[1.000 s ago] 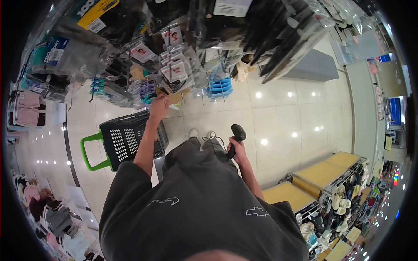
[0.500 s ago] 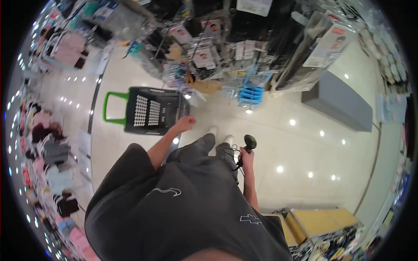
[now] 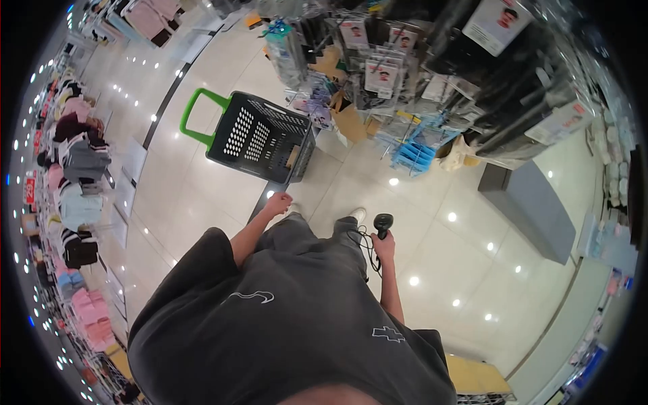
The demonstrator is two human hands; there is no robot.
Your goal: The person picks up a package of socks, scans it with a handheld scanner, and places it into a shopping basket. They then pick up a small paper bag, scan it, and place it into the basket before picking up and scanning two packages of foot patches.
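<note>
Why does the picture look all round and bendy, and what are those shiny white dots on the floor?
Head view: the wide lens bends everything into a circle, with black corners around it. The floor is glossy, so ceiling lights glare off it as white dots. The racks at the edges look smeared, while the black basket, the left hand and the scanner in the right hand look fairly sharp.

Glossy cream tile floor [image 3: 432, 202] reflecting ceiling lights; hanging-goods racks [image 3: 432, 74] far, clothing displays [image 3: 77, 162] lining left.
</note>
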